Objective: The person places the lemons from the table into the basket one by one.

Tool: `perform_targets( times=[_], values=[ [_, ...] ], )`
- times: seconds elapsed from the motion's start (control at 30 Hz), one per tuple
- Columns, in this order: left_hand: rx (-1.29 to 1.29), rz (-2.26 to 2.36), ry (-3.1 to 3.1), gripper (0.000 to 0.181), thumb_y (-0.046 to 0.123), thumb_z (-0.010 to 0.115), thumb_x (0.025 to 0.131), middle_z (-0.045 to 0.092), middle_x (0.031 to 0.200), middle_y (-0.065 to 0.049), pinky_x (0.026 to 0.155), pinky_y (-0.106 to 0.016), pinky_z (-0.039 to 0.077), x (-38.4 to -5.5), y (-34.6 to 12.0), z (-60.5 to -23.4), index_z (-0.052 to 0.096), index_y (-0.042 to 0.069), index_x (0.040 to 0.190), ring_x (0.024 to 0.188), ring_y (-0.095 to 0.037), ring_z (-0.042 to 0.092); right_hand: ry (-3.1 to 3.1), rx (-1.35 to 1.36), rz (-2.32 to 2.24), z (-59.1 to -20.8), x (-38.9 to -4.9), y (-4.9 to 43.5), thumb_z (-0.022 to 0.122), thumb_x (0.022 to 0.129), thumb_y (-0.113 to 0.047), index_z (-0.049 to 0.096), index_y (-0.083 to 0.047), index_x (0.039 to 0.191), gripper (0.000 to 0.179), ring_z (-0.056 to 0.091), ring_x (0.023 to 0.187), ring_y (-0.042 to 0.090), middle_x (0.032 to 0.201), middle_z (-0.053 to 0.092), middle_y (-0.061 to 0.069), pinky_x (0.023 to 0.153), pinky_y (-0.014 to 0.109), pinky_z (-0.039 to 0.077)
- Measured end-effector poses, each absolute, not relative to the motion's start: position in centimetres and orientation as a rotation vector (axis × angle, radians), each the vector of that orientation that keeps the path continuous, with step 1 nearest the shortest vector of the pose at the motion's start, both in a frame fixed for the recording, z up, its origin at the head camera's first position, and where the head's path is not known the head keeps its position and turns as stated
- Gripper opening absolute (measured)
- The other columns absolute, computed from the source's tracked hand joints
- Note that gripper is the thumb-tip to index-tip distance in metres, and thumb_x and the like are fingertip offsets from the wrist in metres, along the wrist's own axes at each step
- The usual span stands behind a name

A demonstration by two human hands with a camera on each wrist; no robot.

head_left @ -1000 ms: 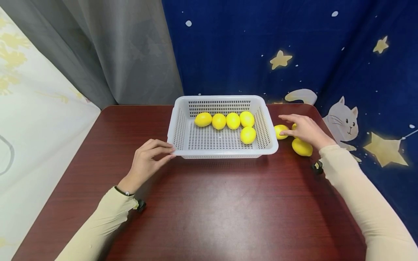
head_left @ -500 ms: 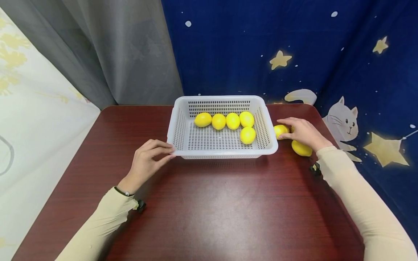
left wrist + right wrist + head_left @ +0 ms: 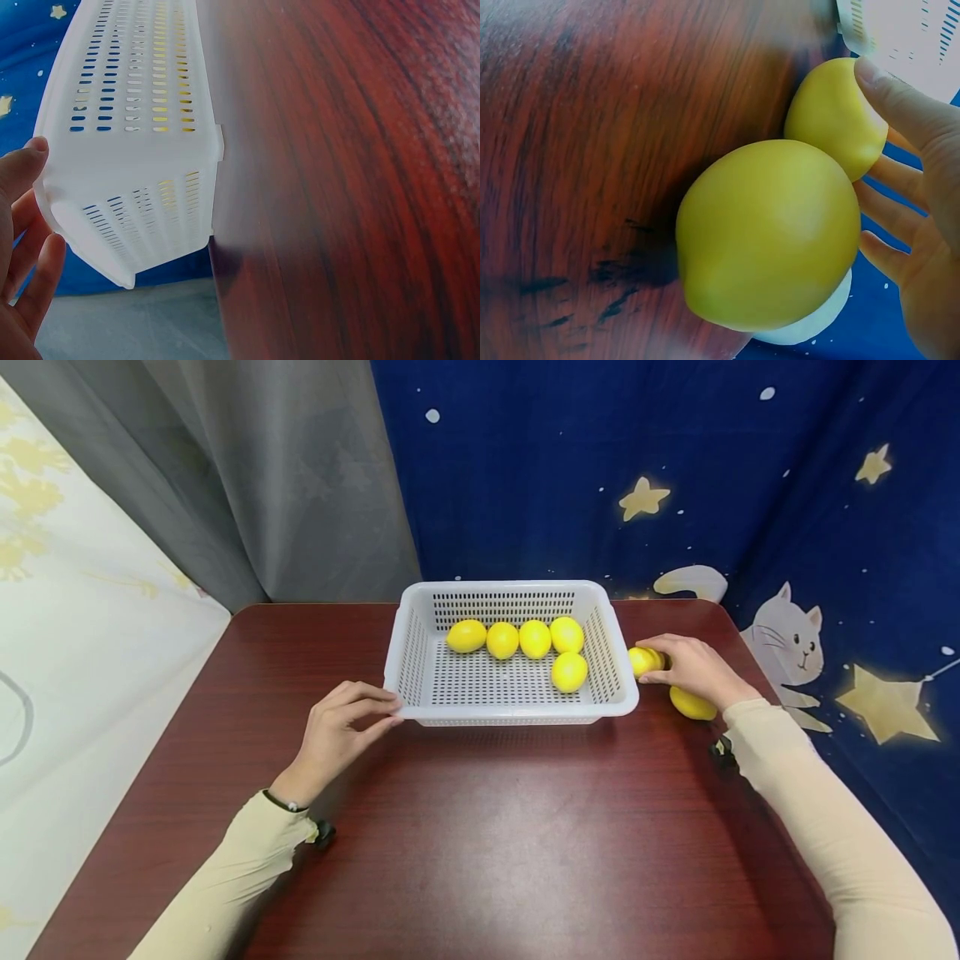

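A white plastic basket (image 3: 510, 712) stands at the back of the table, with several yellow lemons (image 3: 535, 638) inside. My left hand (image 3: 337, 727) pinches the rim at its near left corner; the left wrist view shows the thumb (image 3: 34, 154) and fingers at that rim. Just right of the basket, my right hand (image 3: 693, 667) grips a lemon (image 3: 642, 662) on the table, thumb on the near side, fingers beyond it. Another lemon (image 3: 692, 702) lies under the right wrist, large in the right wrist view. Part of what lies beneath the right hand is hidden.
The dark red wooden table (image 3: 517, 827) ends at the back against a grey curtain (image 3: 315, 485) and a blue star-patterned curtain (image 3: 525, 468). White patterned cloth (image 3: 90, 652) hangs along the left side.
My right hand has shifted slightly left and lowered onto the lemon beside the basket, its fingers closing round it. The left hand and basket have stayed in place.
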State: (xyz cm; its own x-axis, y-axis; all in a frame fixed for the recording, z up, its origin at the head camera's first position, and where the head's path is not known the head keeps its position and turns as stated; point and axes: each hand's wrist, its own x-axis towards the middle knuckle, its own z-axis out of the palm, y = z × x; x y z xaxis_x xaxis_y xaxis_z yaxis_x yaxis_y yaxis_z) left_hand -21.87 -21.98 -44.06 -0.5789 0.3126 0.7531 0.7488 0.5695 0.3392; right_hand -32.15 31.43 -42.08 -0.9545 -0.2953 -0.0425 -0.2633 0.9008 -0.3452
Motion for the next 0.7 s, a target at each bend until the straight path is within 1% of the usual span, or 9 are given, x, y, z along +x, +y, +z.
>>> perform_targets(
  times=[0.1, 0.2, 0.4, 0.63, 0.7],
  values=[
    [-0.845, -0.88, -2.155, 0.032, 0.005, 0.09, 0.066, 0.075, 0.097, 0.002, 0.082, -0.015, 0.046, -21.87, -21.98, -44.08, 0.08, 0.013, 0.095, 0.089, -0.015, 0.064, 2.974, -0.444, -0.511, -42.19, -32.16, 31.42, 0.077, 0.085, -0.039, 0.054, -0.012, 0.141, 0.066, 0.05, 0.129, 0.038, 0.143, 0.055, 0.017, 0.112, 0.064, 0.034],
    [-0.847, -0.882, -2.15, 0.032, 0.005, 0.09, 0.066, 0.075, 0.096, 0.002, 0.083, -0.015, 0.046, -21.86, -21.97, -44.04, 0.08, 0.013, 0.095, 0.089, -0.015, 0.064, 2.976, -0.449, -0.511, -42.25, -32.16, 31.42, 0.077, 0.085, -0.037, 0.054, -0.012, 0.141, 0.065, 0.05, 0.129, 0.038, 0.144, 0.054, 0.017, 0.112, 0.064, 0.034],
    [-0.851, -0.88, -2.148, 0.031, 0.004, 0.09, 0.066, 0.075, 0.097, 0.001, 0.082, -0.015, 0.046, -21.8, -21.92, -43.9, 0.08, 0.013, 0.095, 0.089, -0.015, 0.064, 2.977, -0.456, -0.516, -42.34, -32.21, 31.41, 0.078, 0.084, -0.037, 0.054, -0.012, 0.141, 0.066, 0.05, 0.128, 0.037, 0.143, 0.055, 0.017, 0.112, 0.063, 0.034],
    [-0.845, -0.882, -2.156, 0.031, 0.005, 0.09, 0.066, 0.075, 0.097, 0.002, 0.082, -0.015, 0.046, -21.79, -21.91, -43.92, 0.08, 0.013, 0.095, 0.089, -0.015, 0.064, 2.963, -0.46, -0.516, -42.52, -32.24, 31.05, 0.078, 0.082, -0.043, 0.054, -0.014, 0.141, 0.07, 0.053, 0.123, 0.037, 0.14, 0.057, 0.018, 0.11, 0.063, 0.037],
    [-0.843, -0.88, -2.16, 0.032, 0.005, 0.09, 0.066, 0.075, 0.097, 0.002, 0.082, -0.014, 0.046, -21.78, -21.95, -43.94, 0.08, 0.013, 0.095, 0.09, -0.014, 0.064, 2.964, -0.454, -0.508, -42.53, -32.23, 30.99, 0.078, 0.083, -0.041, 0.054, -0.014, 0.141, 0.069, 0.053, 0.123, 0.037, 0.14, 0.057, 0.018, 0.11, 0.063, 0.037]
  ],
)
